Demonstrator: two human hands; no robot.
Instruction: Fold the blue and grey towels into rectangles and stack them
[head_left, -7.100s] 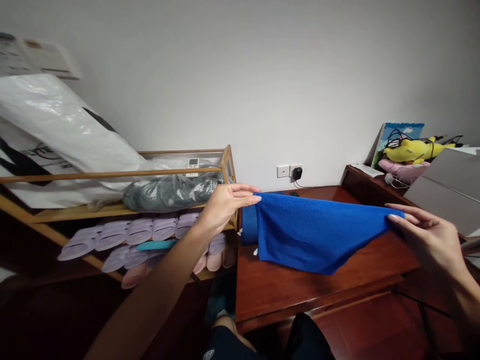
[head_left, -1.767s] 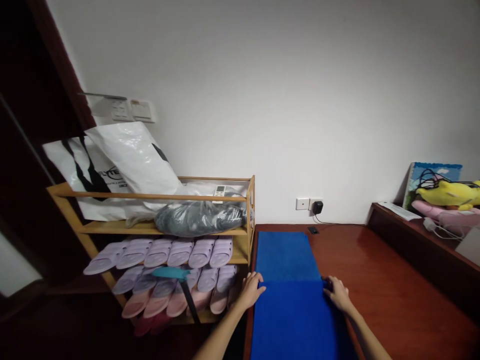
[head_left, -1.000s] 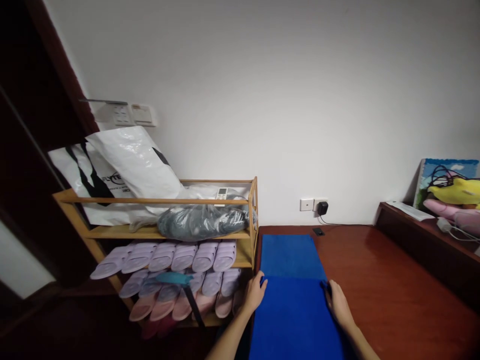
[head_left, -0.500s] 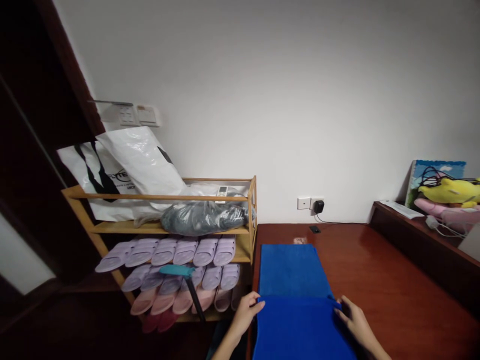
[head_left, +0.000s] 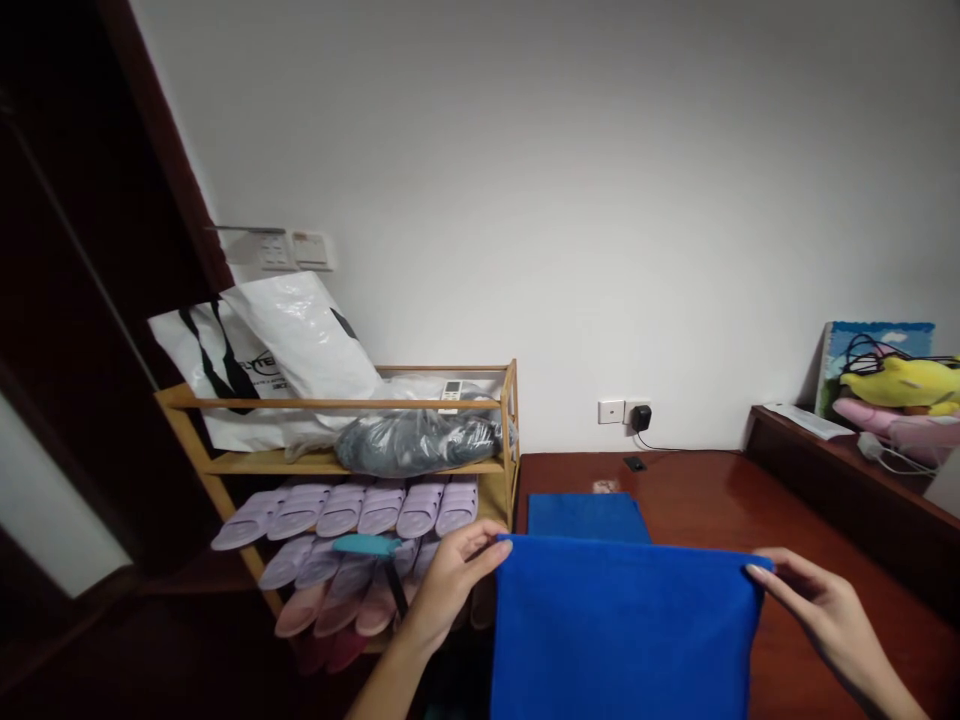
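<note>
Cloth (head_left: 622,635) hung spread, left hand (head_left: 452,582) and right hand (head_left: 823,602) pinching its upper corners; spreading judged done, release not, blue fabric (head_left: 587,516) flat on the surface (head_left: 709,520) beyond.

Cloth (head_left: 626,630) I pinch: plain vivid blue
Table (head_left: 720,520) before me: red-brown
Flat cloth (head_left: 585,515), table's far left corner: plain, duller blue
Rack (head_left: 356,404): light tan
Slippers (head_left: 381,510), rack's upper 2 rows: lilac
Pink-row slippers (head_left: 335,608), below: pink
Plug (head_left: 640,418): black
</note>
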